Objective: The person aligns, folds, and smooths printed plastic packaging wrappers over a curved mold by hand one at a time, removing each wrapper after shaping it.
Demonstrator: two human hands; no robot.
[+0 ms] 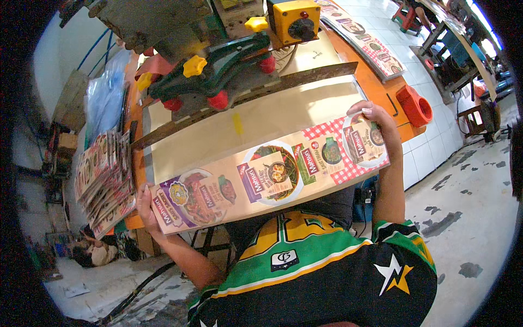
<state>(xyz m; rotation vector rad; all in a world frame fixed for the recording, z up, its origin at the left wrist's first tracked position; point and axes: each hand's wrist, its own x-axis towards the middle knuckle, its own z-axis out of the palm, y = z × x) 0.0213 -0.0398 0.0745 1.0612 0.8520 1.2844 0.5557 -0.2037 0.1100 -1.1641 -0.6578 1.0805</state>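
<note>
A long printed strip (218, 201) with food pictures and a red checked end lies slantwise in front of me, its near edge over my lap. My left hand (147, 210) grips its left end, the thumb near the upper corner. At the far right end my right hand (376, 117) is closed round the other short side, fingertips over the top corner. Beyond the strip is a cream sheet (201, 136) on the orange table, with a metal bar (250, 101) across it. A dark machine clamp (218, 73) with yellow knobs and red feet stands over that bar.
A yellow box (294, 22) with a black dial sits on the machine. Printed strips are piled at left (106, 180) and at the upper right (365, 41). A red ring-shaped tool (415, 106) and a hex key (392, 104) lie near the table's right corner.
</note>
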